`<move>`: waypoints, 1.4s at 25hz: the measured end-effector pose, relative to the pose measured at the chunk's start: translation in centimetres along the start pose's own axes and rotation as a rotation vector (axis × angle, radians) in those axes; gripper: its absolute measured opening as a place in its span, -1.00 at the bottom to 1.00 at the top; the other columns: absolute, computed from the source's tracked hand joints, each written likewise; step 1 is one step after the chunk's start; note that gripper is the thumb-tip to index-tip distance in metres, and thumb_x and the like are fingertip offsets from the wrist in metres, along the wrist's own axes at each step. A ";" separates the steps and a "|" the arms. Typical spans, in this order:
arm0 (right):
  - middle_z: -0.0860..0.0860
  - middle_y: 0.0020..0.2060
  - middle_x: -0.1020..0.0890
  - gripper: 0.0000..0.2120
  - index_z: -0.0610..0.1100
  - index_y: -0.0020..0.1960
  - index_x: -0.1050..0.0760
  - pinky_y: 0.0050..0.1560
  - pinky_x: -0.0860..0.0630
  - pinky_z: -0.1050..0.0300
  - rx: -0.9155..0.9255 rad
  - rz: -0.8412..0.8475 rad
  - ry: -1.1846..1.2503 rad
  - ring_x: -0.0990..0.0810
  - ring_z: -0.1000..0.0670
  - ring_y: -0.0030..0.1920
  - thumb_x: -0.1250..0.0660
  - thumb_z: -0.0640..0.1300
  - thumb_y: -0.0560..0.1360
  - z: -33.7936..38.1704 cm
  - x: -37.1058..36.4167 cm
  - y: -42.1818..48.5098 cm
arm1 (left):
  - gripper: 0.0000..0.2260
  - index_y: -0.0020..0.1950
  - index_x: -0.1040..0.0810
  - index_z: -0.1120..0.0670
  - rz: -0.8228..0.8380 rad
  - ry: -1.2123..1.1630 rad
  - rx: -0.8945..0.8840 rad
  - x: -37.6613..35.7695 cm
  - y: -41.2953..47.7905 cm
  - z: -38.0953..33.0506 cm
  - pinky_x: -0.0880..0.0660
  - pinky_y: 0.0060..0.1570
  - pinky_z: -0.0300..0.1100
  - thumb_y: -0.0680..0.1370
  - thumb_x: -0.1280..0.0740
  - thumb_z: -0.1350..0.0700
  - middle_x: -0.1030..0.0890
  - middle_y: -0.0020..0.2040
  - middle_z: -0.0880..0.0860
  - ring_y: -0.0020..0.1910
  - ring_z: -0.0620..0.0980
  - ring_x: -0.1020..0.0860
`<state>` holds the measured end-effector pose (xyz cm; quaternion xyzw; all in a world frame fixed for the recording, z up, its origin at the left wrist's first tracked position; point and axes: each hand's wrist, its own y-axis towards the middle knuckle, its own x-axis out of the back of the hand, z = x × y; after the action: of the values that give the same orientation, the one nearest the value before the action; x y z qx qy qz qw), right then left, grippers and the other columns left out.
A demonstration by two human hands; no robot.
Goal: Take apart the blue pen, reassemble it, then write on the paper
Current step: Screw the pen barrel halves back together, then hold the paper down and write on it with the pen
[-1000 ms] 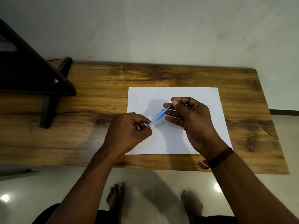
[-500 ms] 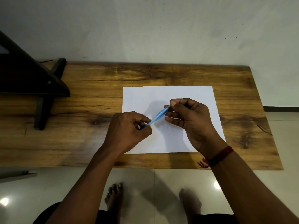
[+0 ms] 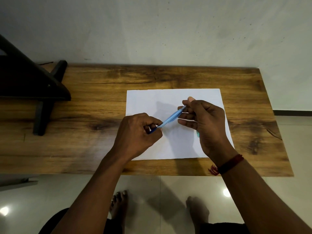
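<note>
Holding the blue pen (image 3: 171,117) pinched at both ends above the paper (image 3: 168,100), left hand (image 3: 137,132) and right hand (image 3: 205,122) seemed mid-disassembly, needing a twist or pull next.

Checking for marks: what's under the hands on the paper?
The white paper looks blank where it shows. Left hand and right hand hold the blue pen above it, covering its middle.

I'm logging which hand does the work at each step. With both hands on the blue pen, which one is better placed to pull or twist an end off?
Probably the right hand: it pinches the blue pen at its upper end, while the left hand clamps the lower end, over the paper.
</note>
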<state>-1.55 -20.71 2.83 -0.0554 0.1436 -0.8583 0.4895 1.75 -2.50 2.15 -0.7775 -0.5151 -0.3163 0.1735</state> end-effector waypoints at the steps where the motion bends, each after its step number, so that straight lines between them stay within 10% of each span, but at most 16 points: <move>1: -0.15 -0.14 -0.72 -0.79 -0.17 -0.03 -0.66 -0.14 -0.66 0.00 0.007 -0.003 -0.013 -0.72 -0.11 -0.16 -0.33 -0.06 0.54 0.0 0.0 0.0 | -0.84 -0.02 -0.70 0.04 0.000 -0.004 -0.002 -0.1 0.0 0.0 -0.39 -0.35 -0.50 0.41 -0.48 0.11 -0.59 -0.27 -0.13 -0.33 -0.17 -0.55; 11: -0.15 -0.20 -0.71 -0.80 -0.24 -0.08 -0.60 -0.19 -0.67 0.06 0.147 -0.105 -0.084 -0.72 -0.04 -0.19 -0.30 -0.13 0.57 -0.4 -0.9 -0.5 | -0.85 0.03 -0.68 0.12 -0.035 0.006 -0.089 -1.5 -0.4 -0.7 -0.49 -0.25 -0.37 0.49 -0.42 0.14 -0.68 -0.17 0.05 -0.28 -0.09 -0.57; 23: -0.07 -0.26 -0.61 -0.72 -0.12 0.09 -0.57 0.03 -0.61 -0.08 -0.078 0.155 0.454 -0.64 -0.05 -0.14 -0.20 0.03 0.60 0.7 -1.4 -1.0 | -0.64 0.17 -0.61 0.04 -0.183 -0.076 -0.018 -1.9 -0.5 -1.1 -0.53 -0.25 -0.33 0.46 -0.40 -0.10 -0.64 -0.02 -0.01 -0.16 -0.11 -0.56; 35: 0.04 -0.54 -0.29 -0.63 -0.10 -0.31 -0.38 -0.19 -0.38 0.09 -0.057 0.167 0.937 -0.21 0.06 -0.51 -0.08 0.13 0.52 2.2 2.9 -2.1 | -0.50 0.32 -0.46 -0.02 -0.265 0.195 0.153 -1.5 -4.4 1.8 -0.44 0.23 0.05 0.44 -0.28 -0.21 -0.45 0.35 0.03 0.32 0.03 -0.39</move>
<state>-4.26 -22.61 5.46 0.3360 0.3762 -0.7443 0.4378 -2.07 -0.65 -0.40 -0.6532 -0.6162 -0.3701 0.2381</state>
